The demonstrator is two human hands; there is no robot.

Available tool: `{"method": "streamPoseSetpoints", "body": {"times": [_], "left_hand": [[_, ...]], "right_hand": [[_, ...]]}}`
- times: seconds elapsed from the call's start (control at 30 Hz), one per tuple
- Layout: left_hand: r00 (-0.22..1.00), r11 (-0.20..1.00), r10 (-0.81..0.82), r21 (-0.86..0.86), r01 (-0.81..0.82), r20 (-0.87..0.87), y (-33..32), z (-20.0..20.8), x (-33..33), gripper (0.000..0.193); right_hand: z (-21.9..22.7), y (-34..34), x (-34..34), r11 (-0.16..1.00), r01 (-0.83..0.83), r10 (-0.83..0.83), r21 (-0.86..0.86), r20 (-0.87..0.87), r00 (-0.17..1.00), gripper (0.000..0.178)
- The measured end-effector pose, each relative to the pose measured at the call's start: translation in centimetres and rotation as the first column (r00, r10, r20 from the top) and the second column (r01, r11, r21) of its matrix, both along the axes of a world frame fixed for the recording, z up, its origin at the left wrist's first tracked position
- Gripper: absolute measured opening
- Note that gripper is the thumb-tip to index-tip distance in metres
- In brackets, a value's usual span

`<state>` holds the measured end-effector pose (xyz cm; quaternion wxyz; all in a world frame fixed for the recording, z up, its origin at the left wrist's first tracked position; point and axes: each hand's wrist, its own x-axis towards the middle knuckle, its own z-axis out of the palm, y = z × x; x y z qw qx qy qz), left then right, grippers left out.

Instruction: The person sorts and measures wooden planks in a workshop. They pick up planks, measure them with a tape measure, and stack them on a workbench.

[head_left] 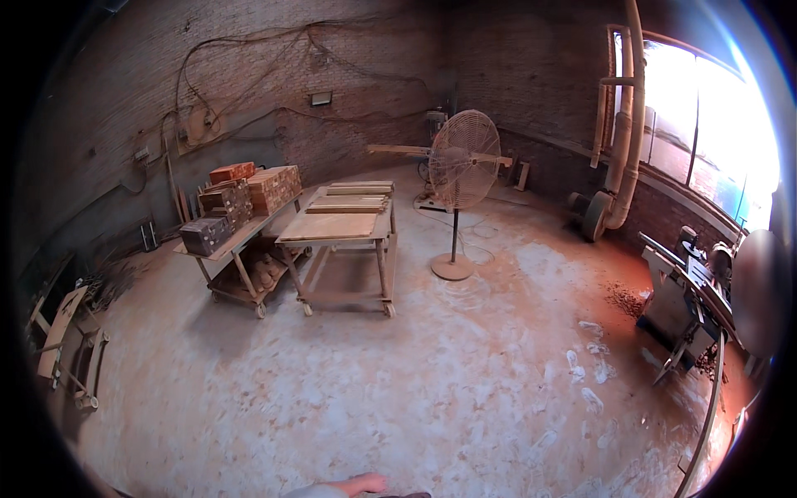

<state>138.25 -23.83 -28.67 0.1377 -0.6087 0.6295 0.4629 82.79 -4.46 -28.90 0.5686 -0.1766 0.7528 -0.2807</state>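
Observation:
At the lower edge my left hand (pixel 368 482) shows at the end of a bare wrist and a light grey sleeve (pixel 312 491). It is small and partly cut off, so how its fingers are bent and whether they hold anything is unclear. A dark thing (pixel 418 495) just right of it barely enters the picture; its kind cannot be made out. My right hand is out of sight. Ahead stands a wheeled wooden table (pixel 346 225) bearing a flat board and several strips. Left of it, another wheeled table (pixel 217 249) carries stacked wooden blocks (pixel 275 190).
A large pedestal fan (pixel 455 236) stands right of the tables, cables behind it. At right, a dusty woodworking machine (pixel 681 290) sits below a bright window (pixel 693 124) and duct pipes (pixel 621 158). A low wheeled frame (pixel 75 353) is at far left. Dust and footprints cover the floor (pixel 398 390).

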Motion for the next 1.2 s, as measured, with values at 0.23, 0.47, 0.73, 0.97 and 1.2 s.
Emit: {"method": "streamPoseSetpoints", "body": {"times": [0.23, 0.47, 0.73, 0.97, 1.2], "left_hand": [[0.978, 0.985, 0.169, 0.007, -0.171, 0.124, 4.0, -1.2, 4.9, 0.046], [0.987, 0.985, 0.16, 0.061, -0.162, 0.031, 7.7, -3.7, 1.5, 0.045], [0.985, 0.985, 0.165, -0.031, -0.167, -0.047, 10.1, -4.7, -0.3, 0.049], [0.99, 0.992, 0.124, -0.017, -0.123, 0.065, 9.3, -3.9, 1.3, 0.047], [0.967, 0.95, 0.254, 0.182, -0.255, 0.026, 8.6, -2.7, 0.3, 0.045]], "right_hand": [[0.6, -3.3, 1.1, 0.994, -0.105, 0.105, 0.007, 0.003, 0.994, 0.034], [0.7, -4.0, 1.7, 0.99, -0.138, 0.138, 0.009, -0.002, 0.99, 0.034], [1.2, -3.9, 1.6, 0.989, -0.149, 0.148, 0.001, -0.024, 0.989, 0.034], [1.6, -3.8, 2.2, 0.988, -0.154, 0.154, -0.005, -0.028, 0.988, 0.034], [1.9, -3.4, 2.6, 0.99, -0.144, 0.144, -0.001, -0.038, 0.989, 0.034]]}}
